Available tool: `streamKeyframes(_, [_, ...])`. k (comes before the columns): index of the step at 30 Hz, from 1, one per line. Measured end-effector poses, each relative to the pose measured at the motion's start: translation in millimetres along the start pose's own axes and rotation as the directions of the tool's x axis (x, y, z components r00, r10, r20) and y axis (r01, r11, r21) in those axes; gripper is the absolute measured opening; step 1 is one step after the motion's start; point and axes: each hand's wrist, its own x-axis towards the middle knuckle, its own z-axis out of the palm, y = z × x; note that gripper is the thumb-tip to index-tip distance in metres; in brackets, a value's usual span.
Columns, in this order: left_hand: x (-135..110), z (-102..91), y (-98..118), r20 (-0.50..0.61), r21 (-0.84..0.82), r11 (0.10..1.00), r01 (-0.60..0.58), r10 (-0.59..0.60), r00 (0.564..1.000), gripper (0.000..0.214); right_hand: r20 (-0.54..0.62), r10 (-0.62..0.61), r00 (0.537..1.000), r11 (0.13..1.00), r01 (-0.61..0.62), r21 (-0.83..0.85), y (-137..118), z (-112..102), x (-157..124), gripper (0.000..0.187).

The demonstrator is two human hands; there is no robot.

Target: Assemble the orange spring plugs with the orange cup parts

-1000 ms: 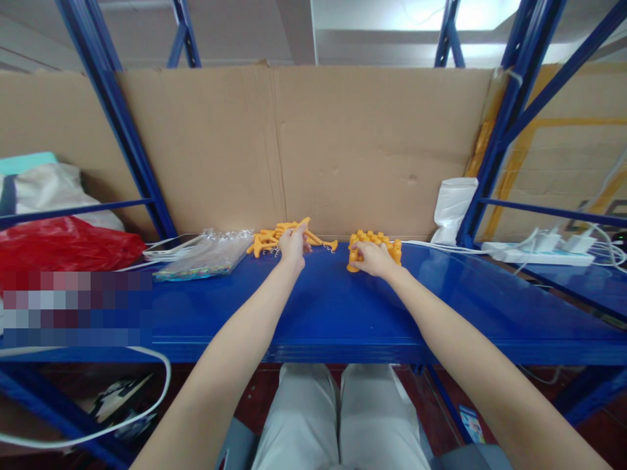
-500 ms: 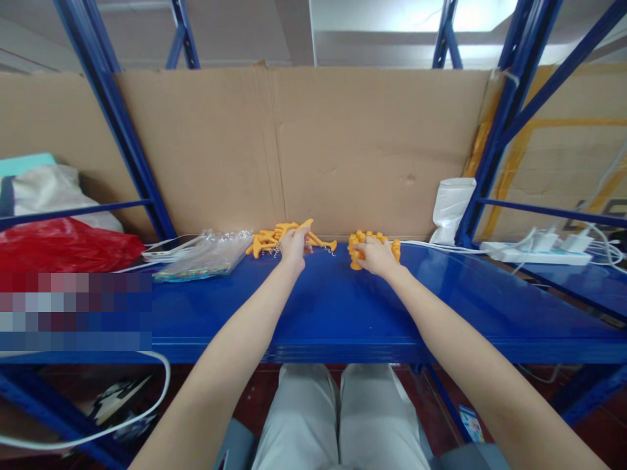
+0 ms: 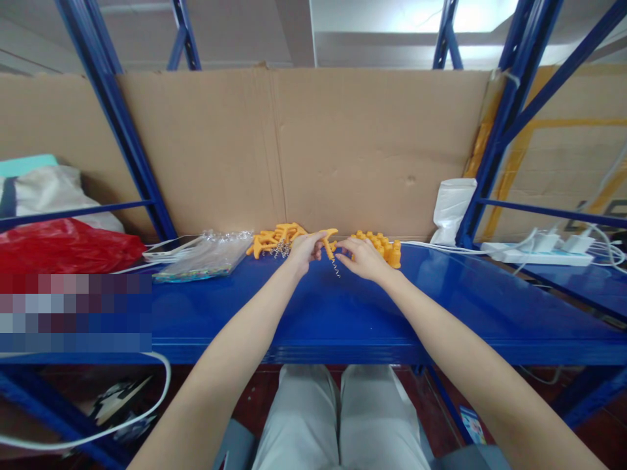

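Head view, movement since half a second ago: the left hand has come away rightward from the heap, carrying a yellow corkscrew; the right hand has shifted left, off the top of the yellow pieces, toward that corkscrew.
Left grip: thumb and fingers clamped on the corkscrew near its T-shaped handle.
Right grip: fingers bent, fingertips just beside the corkscrew; cannot tell whether they touch it or close on anything.
Corkscrew in hand: between the two hands, above the worktop; handle uppermost, metal spiral pointing down and slightly right.
Corkscrew heap: several of the same yellow kind, lying across one another to the left of the left hand, near the back of the worktop; some spirals visible at its front edge.
Yellow pieces: knobbed, standing in a close group to the right of the right hand, which partly hides them.
Clear plastic bags: flat on the worktop, left of the heap.
Red bag: farther left.
White pouch: upright, leaning at the back right.
Power strip: far right, with white plugs and cables.
Cardboard panel: upright behind the worktop, between blue posts.
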Motion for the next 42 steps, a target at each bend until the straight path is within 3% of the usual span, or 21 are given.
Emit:
streamKeyframes(4, [-2.0, 2.5, -1.9, 0.042, 0.057, 0.998, 0.019, -0.022, 0.999, 0.035, -0.018, -0.108, 0.994, 0.987, 0.109, 0.115, 2.4, 7.8, 1.4, 0.039])
streamKeyframes(9, [-3.3, 4.9, -2.1, 0.045, 0.053, 0.998, 0.029, -0.031, 0.999, 0.037, -0.095, -0.134, 0.986, 0.972, 0.15, 0.179, 2.5, 9.6, 0.2, 0.039])
streamKeyframes(17, [-6.4, 5.7, -0.7, 0.14, 0.022, 0.997, 0.076, -0.079, 0.987, 0.033, -0.118, -0.173, 0.978, 0.97, 0.19, 0.153, 8.2, 15.1, 2.0, 0.052])
streamKeyframes(24, [-10.6, 6.3, 1.7, 0.184, -0.031, 0.998, 0.054, -0.048, 0.982, 0.014, -0.043, -0.066, 0.997, 0.99, 0.071, 0.121, 1.0, 1.9, -1.6, 0.043])
streamKeyframes(28, [-13.0, 6.5, 1.9, 0.179, -0.004, 1.0, 0.014, -0.013, 0.984, 0.007, -0.021, 0.099, 0.995, 0.995, -0.099, -0.021, -6.8, -6.4, -3.0, 0.045])
streamKeyframes(32, [-13.6, 7.3, 0.4, 0.203, 0.146, 0.989, -0.013, -0.017, 0.979, 0.01, 0.007, 0.234, 0.972, 0.951, -0.227, -0.21, -11.3, -13.5, -1.8, 0.048])
streamKeyframes(37, [-18.1, 12.3, -5.3, 0.37, 0.352, 0.931, -0.099, -0.041, 0.928, 0.02, 0.065, 0.339, 0.939, 0.88, -0.292, -0.375, -16.7, -22.9, -2.3, 0.05])
streamKeyframes(42, [-21.7, 17.5, -14.0, 0.488, 0.423, 0.89, -0.171, -0.065, 0.87, 0.02, 0.061, 0.362, 0.93, 0.842, -0.299, -0.449, -23.4, -26.1, -3.0, 0.038])
